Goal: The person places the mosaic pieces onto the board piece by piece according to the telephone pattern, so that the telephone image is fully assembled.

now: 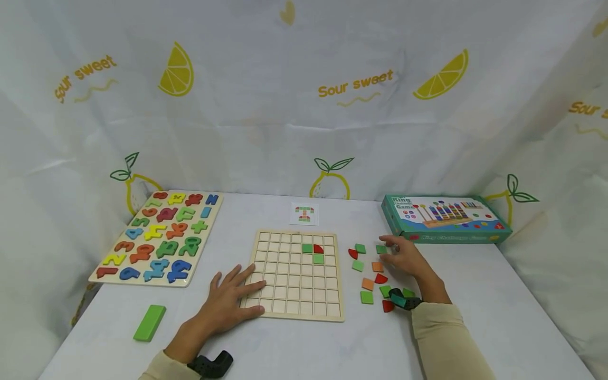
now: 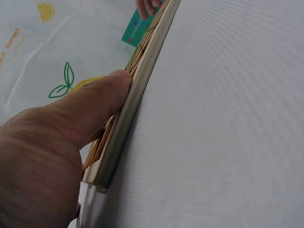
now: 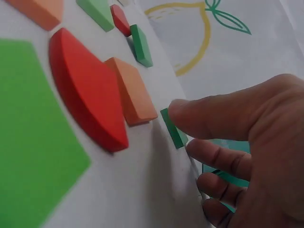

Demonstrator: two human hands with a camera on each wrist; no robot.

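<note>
My left hand (image 1: 231, 304) lies spread over the left edge of a wooden grid board (image 1: 294, 315), its thumb (image 2: 111, 88) pressing the near rim in the left wrist view. On the board sit two green square tiles, one upper (image 1: 307, 248) and one lower (image 1: 318, 259), and a red quarter-circle tile (image 1: 318, 249). My right hand (image 1: 405, 257) reaches to a green square tile (image 1: 381, 249) at the far right of the loose pieces. Its thumb and forefinger part around that tile; in the right wrist view the thumb tip overlaps the tile's edge (image 3: 174, 130).
Loose green, orange (image 1: 368, 284) and red (image 1: 381, 278) tiles lie right of the board. A pattern card (image 1: 304, 214) is behind it. At left are a number puzzle board (image 1: 176, 281) and a green block (image 1: 149, 323). A Ring Challenge Game box (image 1: 451, 238) stands back right.
</note>
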